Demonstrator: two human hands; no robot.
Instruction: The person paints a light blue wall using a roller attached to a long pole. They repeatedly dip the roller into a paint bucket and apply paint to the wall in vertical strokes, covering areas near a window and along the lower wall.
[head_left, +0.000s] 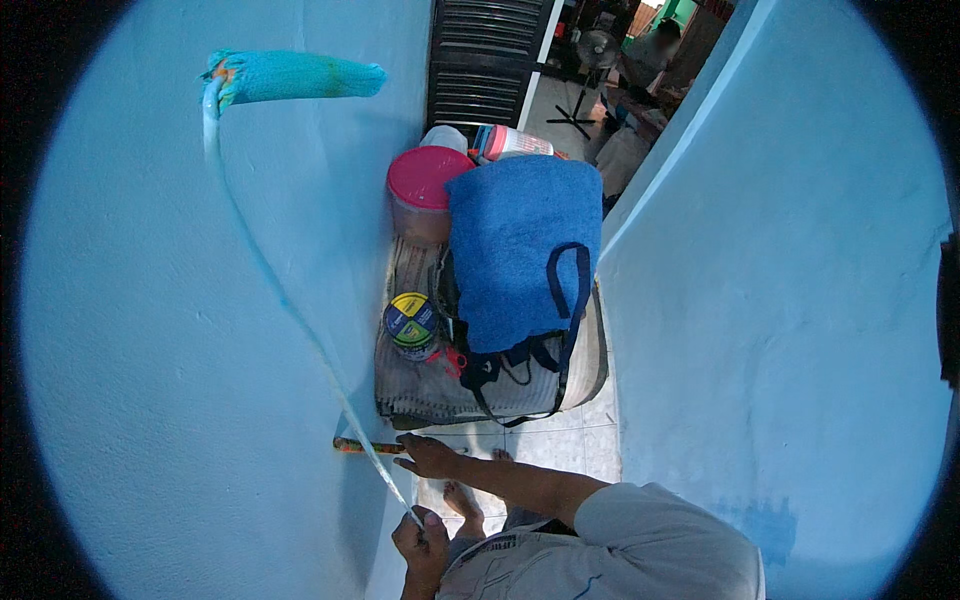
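My left hand (421, 540) grips the lower end of the pale, paint-coated rod (281, 296) of a paint roller. The rod runs up and left along the light blue wall (135, 285) to the roller sleeve (300, 77), which is soaked in turquoise paint. I cannot tell whether the sleeve touches the wall. My right hand (429, 456), with the arm stretched across my body, is closed around one end of a short paint-stained stick (367, 445). The stick's other end points towards the left wall, and my fingers hide part of it.
A striped folded mattress (450, 401) fills the narrow passage, bearing a blue towel (525, 247), a pink-lidded tub (427, 178), a can (411, 322) and red-handled scissors (455, 363). A second blue wall (757, 285) rises right. Beyond stand a louvred door (484, 60), a fan (598, 49) and a person (651, 60).
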